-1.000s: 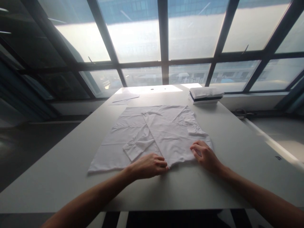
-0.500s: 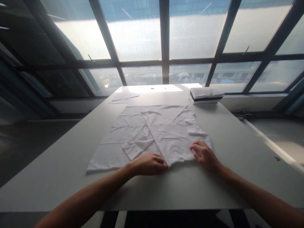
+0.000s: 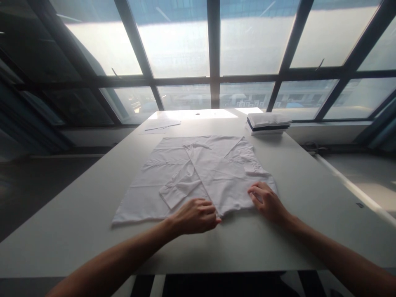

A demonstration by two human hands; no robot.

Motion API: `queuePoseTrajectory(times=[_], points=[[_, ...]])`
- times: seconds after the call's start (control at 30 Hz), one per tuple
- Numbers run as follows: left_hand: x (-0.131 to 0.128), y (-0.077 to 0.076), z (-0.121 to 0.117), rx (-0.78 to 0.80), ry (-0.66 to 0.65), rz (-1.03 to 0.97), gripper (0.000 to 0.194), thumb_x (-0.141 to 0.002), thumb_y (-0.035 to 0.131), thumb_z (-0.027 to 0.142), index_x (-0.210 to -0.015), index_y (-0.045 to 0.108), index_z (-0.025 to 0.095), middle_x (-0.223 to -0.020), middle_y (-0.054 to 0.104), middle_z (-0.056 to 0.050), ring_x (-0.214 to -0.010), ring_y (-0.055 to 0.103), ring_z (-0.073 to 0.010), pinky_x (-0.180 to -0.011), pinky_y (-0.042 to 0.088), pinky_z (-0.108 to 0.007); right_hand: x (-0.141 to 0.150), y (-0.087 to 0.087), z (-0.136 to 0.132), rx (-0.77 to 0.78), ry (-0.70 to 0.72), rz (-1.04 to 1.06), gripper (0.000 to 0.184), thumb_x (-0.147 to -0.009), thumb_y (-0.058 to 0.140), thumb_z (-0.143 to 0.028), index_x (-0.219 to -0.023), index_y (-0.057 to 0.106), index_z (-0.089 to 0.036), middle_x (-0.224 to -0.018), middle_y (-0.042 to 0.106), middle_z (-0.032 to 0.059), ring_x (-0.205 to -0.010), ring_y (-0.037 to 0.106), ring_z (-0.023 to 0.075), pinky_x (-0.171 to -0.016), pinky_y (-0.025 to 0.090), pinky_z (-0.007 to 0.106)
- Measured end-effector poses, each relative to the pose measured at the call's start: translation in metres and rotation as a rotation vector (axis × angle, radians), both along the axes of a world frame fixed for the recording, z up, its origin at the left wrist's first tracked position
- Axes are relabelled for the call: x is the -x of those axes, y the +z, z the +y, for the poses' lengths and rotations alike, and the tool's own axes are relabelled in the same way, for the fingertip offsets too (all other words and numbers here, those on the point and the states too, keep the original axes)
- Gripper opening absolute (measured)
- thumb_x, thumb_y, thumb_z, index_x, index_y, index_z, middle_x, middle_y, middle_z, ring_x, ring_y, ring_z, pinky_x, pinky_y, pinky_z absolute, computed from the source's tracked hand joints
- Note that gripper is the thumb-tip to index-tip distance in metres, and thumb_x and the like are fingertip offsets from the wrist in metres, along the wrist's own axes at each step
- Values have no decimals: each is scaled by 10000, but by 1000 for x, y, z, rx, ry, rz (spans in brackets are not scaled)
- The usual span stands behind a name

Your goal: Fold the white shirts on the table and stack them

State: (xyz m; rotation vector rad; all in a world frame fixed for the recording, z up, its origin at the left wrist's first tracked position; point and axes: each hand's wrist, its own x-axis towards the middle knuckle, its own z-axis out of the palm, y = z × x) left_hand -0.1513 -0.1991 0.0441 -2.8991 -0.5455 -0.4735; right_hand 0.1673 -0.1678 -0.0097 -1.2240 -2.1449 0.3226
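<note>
A white shirt (image 3: 227,173) lies spread on the table, partly folded over, with a sleeve laid across its middle and another gathered along its right side. At the near edge of the shirt, my left hand (image 3: 198,215) is closed, its fingers curled around a corner of the cloth; the fingertips are mostly hidden. My right hand (image 3: 266,201) rests on the shirt's near right part, fingers bent and pinched onto the fabric. Shallow creases run over the cloth between both hands.
The shirt lies on a white table (image 3: 102,194). At its far right stands a stack of folded cloths (image 3: 268,123), white with a dark layer. Thin white sheets (image 3: 162,125) lie at the far left. Large framed windows (image 3: 247,45) rise behind the table.
My left hand has turned slightly and shifted a little toward me, its thumb tip now showing. My right hand and the shirt look nearly unchanged.
</note>
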Motion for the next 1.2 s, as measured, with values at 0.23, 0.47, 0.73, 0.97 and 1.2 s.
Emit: queuePoseTrajectory(times=[0.23,0.47,0.73,0.97,1.2], points=[[1,-9,14,246,168,36,624,-1055,507,409,-1606,330,177,-1616,417,-173,-1533,315,-309,-1225,290,-539,4,4,-8,-84,114,-101,340,-999,498,-210,-1287,678,-216,-1349,653,127,-1270,576,295,-1082,475,501],[14,-14,15,413,70,164,618,-1021,541,531,-1594,363,384,-1710,188,-113,-1562,202,-374,-1224,222,-630,3,13,-14,80,377,-279,590,-1021,578,-357,-1585,407,-337,-1651,362,73,-1539,296,291,-1257,223,572],[69,-6,-4,404,55,89,569,-1023,590,336,-1568,430,296,-1589,473,-109,-1505,384,-280,-1237,310,-526,-28,12,-20,86,369,-233,577,-1001,610,-343,-1555,451,-372,-1613,420,29,-1509,351,293,-1243,306,552],[163,7,-40,320,348,-14,522,-961,657,200,-1470,561,265,-1473,604,-108,-1397,537,-258,-1135,489,-469,-67,-18,-11,17,300,-254,517,-992,615,-361,-1503,538,-352,-1566,487,31,-1454,441,308,-1205,406,545],[250,20,-59,408,812,62,692,-879,601,85,-1526,501,310,-1519,566,-52,-1422,509,-269,-1155,452,-436,-80,-21,-5,-75,367,-258,535,-979,481,-158,-1434,607,-408,-1458,612,4,-1356,570,288,-1155,482,526]])
